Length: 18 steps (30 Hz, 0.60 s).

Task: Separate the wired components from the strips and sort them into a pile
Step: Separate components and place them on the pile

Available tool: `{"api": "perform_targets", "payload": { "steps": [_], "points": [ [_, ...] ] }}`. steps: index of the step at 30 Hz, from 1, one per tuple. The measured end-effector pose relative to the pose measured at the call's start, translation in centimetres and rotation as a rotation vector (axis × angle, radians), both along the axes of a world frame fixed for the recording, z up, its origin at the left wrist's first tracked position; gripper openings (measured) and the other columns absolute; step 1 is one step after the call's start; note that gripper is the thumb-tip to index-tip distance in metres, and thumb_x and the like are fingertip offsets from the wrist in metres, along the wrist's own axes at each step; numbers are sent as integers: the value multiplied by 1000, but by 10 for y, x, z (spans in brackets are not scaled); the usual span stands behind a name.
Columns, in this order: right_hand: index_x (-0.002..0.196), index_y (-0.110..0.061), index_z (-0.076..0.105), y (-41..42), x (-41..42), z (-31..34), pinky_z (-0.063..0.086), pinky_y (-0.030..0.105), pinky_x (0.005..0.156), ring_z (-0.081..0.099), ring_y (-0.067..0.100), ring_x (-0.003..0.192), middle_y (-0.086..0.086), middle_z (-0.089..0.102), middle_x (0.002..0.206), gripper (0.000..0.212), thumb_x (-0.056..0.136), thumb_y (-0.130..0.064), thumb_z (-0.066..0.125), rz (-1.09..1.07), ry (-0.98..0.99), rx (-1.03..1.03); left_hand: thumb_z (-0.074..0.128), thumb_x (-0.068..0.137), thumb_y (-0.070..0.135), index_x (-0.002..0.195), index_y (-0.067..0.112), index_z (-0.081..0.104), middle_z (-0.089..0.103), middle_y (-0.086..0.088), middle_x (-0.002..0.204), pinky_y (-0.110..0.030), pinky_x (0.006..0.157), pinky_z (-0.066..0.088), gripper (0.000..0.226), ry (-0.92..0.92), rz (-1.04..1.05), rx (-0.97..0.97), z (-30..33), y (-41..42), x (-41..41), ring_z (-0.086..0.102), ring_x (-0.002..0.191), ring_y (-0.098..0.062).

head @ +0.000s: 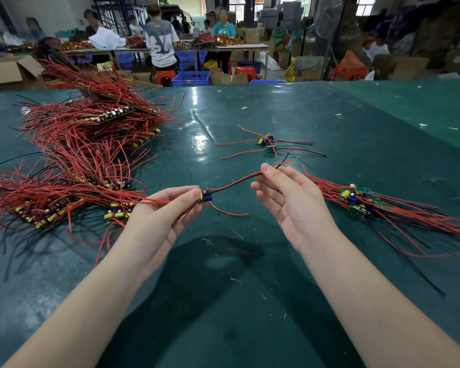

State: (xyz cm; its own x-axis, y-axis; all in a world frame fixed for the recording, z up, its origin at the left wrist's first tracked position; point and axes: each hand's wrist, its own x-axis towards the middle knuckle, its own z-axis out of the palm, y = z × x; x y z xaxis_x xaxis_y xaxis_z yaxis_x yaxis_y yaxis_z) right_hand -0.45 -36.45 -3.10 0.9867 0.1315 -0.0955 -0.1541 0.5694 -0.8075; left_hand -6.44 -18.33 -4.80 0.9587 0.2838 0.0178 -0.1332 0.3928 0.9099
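Note:
My left hand (168,208) pinches one small wired component (206,195), a board with yellow and blue parts, above the green table (223,261). Its red and black wires (237,183) stretch right to my right hand (284,197), whose thumb and fingers pinch them near the far ends; the palm faces up. A big heap of strips with red wires (85,150) covers the table's left. A pile of separated components (359,201) lies just right of my right hand. Three more loose components (268,142) lie farther back at centre.
Small white scraps (245,108) dot the table. Beyond its far edge are blue crates (191,78), red stools (165,75), cardboard boxes, and several people working at other tables.

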Motion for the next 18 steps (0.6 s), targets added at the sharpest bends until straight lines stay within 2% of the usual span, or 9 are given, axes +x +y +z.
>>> {"api": "perform_targets", "payload": {
  "steps": [5, 10, 18],
  "points": [
    [85, -8, 60, 0, 1, -4, 53, 18, 56, 70, 16, 63, 3, 70, 72, 16, 80, -2, 74, -82, -42, -57, 68, 68, 12, 86, 2, 69, 74, -7, 81, -13, 66, 53, 20, -5, 10, 33, 0, -2, -1, 72, 77, -14],
    [81, -3, 63, -1, 4, -5, 55, 20, 62, 69, 18, 66, 7, 68, 72, 13, 79, 5, 73, -152, -38, 7, 69, 66, 12, 84, 3, 69, 74, -7, 79, -13, 66, 53, 20, -20, 36, 42, 0, -2, 0, 71, 77, -15],
    [80, -4, 61, -1, 4, -5, 56, 20, 62, 70, 17, 66, 10, 69, 76, 13, 80, 3, 72, -144, -4, 54, 69, 67, 13, 85, 3, 69, 74, -6, 78, -13, 66, 53, 21, -20, 44, 56, 1, -3, 0, 71, 75, -14]
  ]
}}
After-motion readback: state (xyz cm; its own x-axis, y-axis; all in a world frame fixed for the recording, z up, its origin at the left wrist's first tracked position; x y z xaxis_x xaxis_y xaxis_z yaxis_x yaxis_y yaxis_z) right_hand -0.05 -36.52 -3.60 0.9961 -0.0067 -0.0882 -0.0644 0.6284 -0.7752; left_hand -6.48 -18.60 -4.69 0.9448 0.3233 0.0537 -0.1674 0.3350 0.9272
